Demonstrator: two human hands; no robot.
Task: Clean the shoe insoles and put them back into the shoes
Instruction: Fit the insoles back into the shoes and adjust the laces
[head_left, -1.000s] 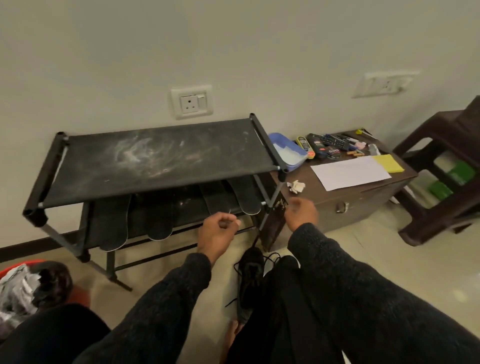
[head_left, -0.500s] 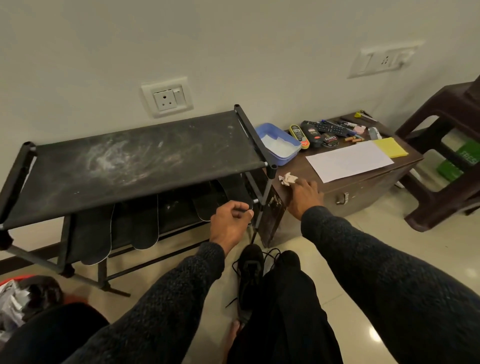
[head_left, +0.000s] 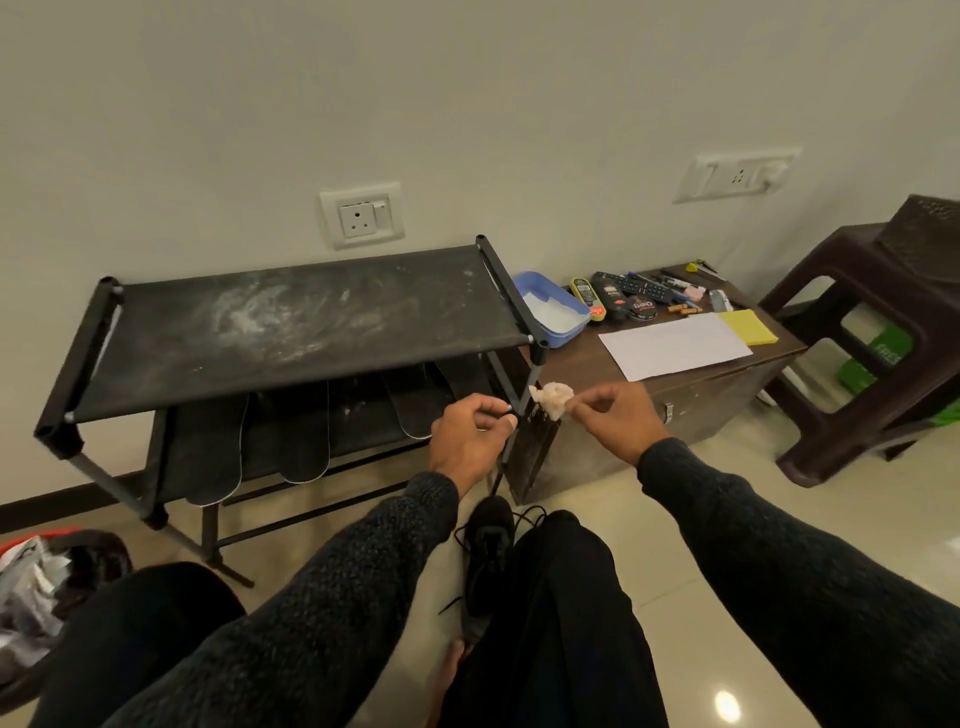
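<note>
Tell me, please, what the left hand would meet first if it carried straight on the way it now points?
Probably the black shoe rack: the left hand points forward at the rack's front right post, its fingers curled round something small and dark I cannot identify. Depth is unclear, so it might already be touching the post.

Black rack (head_left: 311, 332) smeared white; black insoles (head_left: 213, 452); black shoe (head_left: 488, 551); blue tray (head_left: 553, 312); white paper (head_left: 675, 345); yellow pad (head_left: 748, 327); brown desk (head_left: 727, 384).

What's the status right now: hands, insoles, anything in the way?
Right hand pinches a crumpled tissue. Left hand grips something thin and dark. Insoles hang on the rack's lower shelf; one shoe on floor. Nothing blocking.
</note>
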